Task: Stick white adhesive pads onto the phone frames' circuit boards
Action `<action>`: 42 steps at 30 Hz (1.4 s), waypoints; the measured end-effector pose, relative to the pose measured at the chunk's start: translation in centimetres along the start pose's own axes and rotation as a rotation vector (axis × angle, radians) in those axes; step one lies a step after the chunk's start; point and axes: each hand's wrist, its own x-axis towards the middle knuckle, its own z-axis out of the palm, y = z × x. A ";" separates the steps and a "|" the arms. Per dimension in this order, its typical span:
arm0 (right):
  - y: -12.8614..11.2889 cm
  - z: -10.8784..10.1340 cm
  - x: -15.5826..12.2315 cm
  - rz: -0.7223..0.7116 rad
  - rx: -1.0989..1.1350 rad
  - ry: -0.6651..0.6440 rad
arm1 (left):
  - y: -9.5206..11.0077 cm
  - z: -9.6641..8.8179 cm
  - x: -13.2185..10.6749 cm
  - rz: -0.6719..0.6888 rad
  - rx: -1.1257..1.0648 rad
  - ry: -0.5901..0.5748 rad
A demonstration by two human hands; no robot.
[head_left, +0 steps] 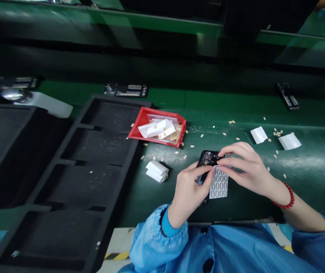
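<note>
A black phone body (206, 158) with exposed circuitry lies on the green bench below my hands. Over its right side hangs a white sticker sheet (219, 185) printed with rows of dark shapes. My left hand (192, 185) pinches the sheet's upper edge between thumb and index finger. Close beside it, my right hand (246, 165) has its fingertips bent together at the sheet's top corner and the phone's upper end. Whether a small sticker sits between those right fingertips is hidden. Part of the phone is covered by the left hand and the sheet.
A red bin (157, 142) holds crumpled white paper and tan scraps. Left of it stands a black compartment tray (85, 182). Folded papers (156, 171) and tan bits are scattered around. More phone bodies (126, 90) lie along the back, near a white-handled metal object (43, 103).
</note>
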 end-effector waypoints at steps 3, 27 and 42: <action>-0.1 -0.3 0.5 -0.085 -0.080 -0.081 | 0.3 0.2 0.1 0.003 -0.002 -0.014; -0.4 -0.7 0.5 0.327 0.580 0.016 | -1.8 -0.6 1.1 -0.199 -0.031 -0.011; -5.2 0.8 3.8 0.444 0.940 0.100 | 1.8 -3.1 0.8 -0.772 -1.044 0.162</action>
